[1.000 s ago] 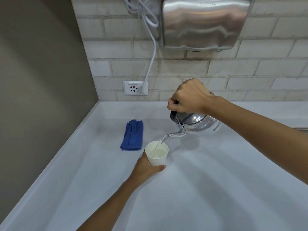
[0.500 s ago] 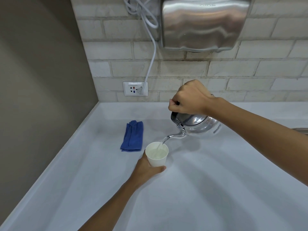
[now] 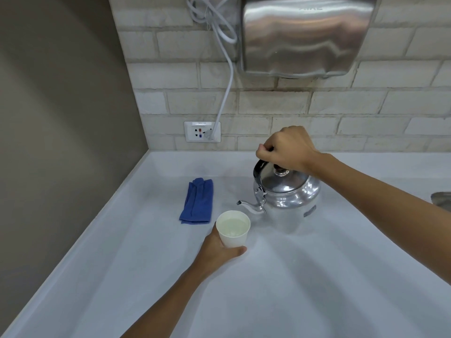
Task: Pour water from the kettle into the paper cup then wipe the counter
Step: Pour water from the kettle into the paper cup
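Gripping the black handle, the right hand (image 3: 286,147) holds one shiny round steel kettle (image 3: 286,191) upright over the smooth white counter (image 3: 317,276). Its left hand (image 3: 217,250) clasps one white paper cup (image 3: 233,229) of water beside one folded blue cloth (image 3: 197,201). The socket (image 3: 202,131) label is unreadable.

A white counter (image 3: 305,276) fills the lower part of the view, running into a corner where a grey side wall on the left meets a pale brick wall at the back. A folded blue cloth (image 3: 197,205) lies flat near the left edge, toward the back corner. Just beside it, nearer the front, stands a white paper cup (image 3: 233,228) holding water, upright. A shiny metal kettle (image 3: 285,190) sits behind and to the right of the cup, near the back edge, spout pointing left toward the cloth.
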`<control>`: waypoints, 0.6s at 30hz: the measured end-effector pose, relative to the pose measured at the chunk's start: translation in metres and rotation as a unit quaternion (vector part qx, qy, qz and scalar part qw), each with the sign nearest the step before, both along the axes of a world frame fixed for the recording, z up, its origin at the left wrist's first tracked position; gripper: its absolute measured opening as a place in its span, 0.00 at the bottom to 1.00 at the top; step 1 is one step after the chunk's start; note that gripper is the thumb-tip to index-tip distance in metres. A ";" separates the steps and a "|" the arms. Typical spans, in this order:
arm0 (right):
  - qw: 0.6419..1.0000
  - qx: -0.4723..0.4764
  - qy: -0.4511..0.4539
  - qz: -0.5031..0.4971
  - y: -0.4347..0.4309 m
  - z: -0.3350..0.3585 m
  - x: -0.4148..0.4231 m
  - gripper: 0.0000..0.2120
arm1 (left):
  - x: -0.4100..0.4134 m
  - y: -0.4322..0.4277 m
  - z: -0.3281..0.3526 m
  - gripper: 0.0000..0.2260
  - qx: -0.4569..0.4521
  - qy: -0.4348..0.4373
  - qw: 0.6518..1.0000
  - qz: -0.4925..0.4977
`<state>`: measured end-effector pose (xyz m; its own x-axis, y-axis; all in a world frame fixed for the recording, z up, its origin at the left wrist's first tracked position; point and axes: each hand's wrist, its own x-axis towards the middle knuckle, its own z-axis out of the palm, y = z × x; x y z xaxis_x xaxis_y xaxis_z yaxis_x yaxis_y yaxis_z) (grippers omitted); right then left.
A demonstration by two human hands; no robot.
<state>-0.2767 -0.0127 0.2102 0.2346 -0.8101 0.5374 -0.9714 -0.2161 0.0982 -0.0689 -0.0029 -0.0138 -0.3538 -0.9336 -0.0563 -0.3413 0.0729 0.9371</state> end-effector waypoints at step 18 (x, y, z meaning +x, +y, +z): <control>0.933 0.070 -0.300 -0.187 -0.078 -0.056 -0.036 0.24 | 0.000 0.001 0.000 0.36 0.009 -0.016 1.000 0.010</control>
<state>-0.3125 -0.0903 0.1543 -0.3881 -0.8468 0.3638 -0.8522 0.1793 -0.4916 -0.0692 -0.0018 -0.0141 -0.3333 -0.9391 -0.0842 -0.3717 0.0489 0.9271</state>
